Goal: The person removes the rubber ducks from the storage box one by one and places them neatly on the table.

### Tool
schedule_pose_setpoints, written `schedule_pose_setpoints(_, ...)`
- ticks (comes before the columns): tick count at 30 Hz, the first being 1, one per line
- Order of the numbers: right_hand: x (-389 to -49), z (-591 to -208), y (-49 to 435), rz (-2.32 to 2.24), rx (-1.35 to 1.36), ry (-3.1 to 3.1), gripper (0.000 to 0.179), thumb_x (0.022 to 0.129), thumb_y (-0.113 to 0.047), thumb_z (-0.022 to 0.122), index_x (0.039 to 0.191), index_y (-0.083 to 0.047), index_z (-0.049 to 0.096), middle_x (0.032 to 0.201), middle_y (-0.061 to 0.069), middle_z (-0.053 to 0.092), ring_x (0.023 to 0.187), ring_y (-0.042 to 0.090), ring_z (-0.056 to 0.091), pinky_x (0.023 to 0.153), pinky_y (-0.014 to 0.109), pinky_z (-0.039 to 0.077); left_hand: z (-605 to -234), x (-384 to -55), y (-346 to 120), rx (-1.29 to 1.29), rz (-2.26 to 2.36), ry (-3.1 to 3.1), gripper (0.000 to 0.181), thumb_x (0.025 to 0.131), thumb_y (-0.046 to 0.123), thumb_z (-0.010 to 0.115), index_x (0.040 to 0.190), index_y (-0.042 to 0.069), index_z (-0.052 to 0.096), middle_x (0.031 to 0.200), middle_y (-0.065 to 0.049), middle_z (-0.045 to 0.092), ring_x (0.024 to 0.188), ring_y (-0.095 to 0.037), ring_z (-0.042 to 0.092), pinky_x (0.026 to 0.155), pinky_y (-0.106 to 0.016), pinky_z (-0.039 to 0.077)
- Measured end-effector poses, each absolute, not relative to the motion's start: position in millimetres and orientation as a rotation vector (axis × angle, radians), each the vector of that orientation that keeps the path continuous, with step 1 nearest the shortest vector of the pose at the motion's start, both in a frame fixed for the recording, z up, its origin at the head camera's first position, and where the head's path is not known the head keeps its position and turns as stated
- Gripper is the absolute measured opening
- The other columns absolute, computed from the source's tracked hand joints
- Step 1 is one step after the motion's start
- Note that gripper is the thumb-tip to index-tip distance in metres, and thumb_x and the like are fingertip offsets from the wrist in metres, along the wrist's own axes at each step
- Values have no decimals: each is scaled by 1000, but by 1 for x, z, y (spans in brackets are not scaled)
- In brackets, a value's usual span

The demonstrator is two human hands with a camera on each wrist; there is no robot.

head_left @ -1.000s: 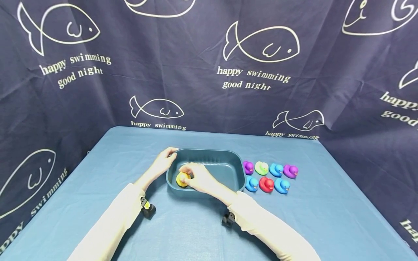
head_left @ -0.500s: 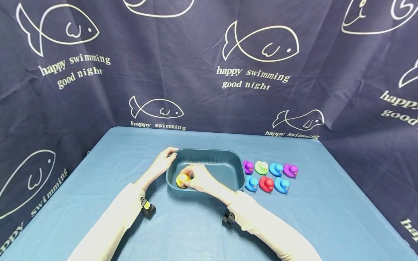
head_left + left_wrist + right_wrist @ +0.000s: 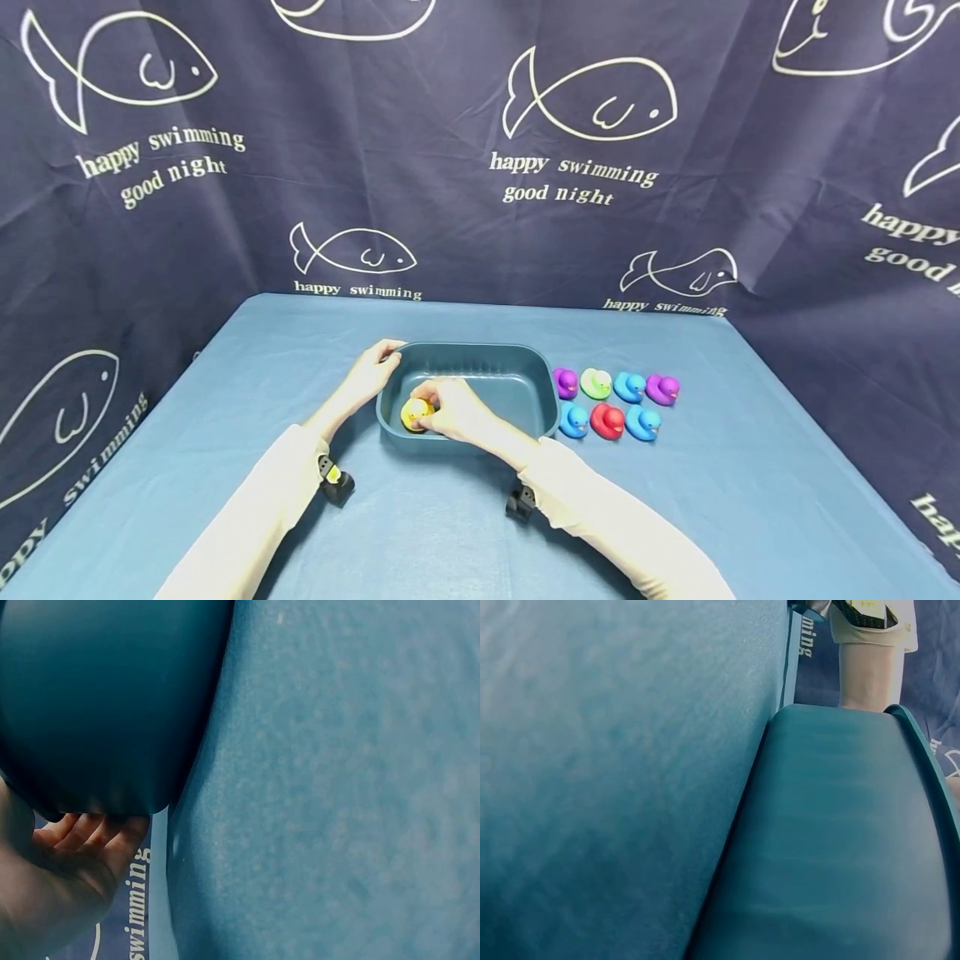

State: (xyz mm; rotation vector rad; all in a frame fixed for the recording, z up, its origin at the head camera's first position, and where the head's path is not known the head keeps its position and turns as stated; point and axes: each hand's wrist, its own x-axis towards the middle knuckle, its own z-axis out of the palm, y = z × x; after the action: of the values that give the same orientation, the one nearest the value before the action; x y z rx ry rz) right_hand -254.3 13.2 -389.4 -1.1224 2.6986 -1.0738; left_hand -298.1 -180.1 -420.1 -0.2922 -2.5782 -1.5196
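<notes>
A dark teal plastic basin stands on the table in the head view. Inside its left end is a yellow rubber duck, pinched between thumb and fingers of my right hand. My left hand grips the basin's far left corner, thumb at the rim. From the left wrist, the left hand's fingers lie against the outer wall of the basin. The right wrist view has the basin's near outer wall, and the right hand is hidden there.
Right of the basin sit several rubber ducks in two rows. The back row holds purple, a light green duck, blue and purple; the front row holds blue, a red duck and blue. A blue cloth covers the table; a dark fish-print curtain surrounds it.
The head view has shifted slightly to the right. Both hands stay in place at the basin, and the yellow duck's head shows a little more clearly beside the right fingers.
</notes>
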Motion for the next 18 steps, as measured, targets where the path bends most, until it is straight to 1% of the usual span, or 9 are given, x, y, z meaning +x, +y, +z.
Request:
schedule_pose_setpoints(8,-253,-389,12,-1108,-1159,2773,29,76,-16,76,102,-7,68,94,5,66,87,18,61,79,29,48,-420,-297,-182,-307,-1504,-2574,31,95,7,45,123,-2,54,121,-22,59,111,-34,56,94,-44,43)
schedule_pose_setpoints(15,-251,-382,21,-1195,-1220,2735,32,77,-14,75,106,-1,68,96,9,67,88,22,62,80,33,51,-419,-298,-181,-312,-1482,-2593,33,95,9,45,125,-1,54,122,-21,59,113,-34,55,96,-47,42)
schedule_pose_setpoints(18,-250,-380,26,-1177,-1284,2747,34,77,-14,75,107,0,67,95,9,67,87,22,63,80,32,51,-419,-298,-181,-306,-1481,-2596,32,95,9,45,125,-1,54,122,-21,59,112,-33,55,96,-46,42)
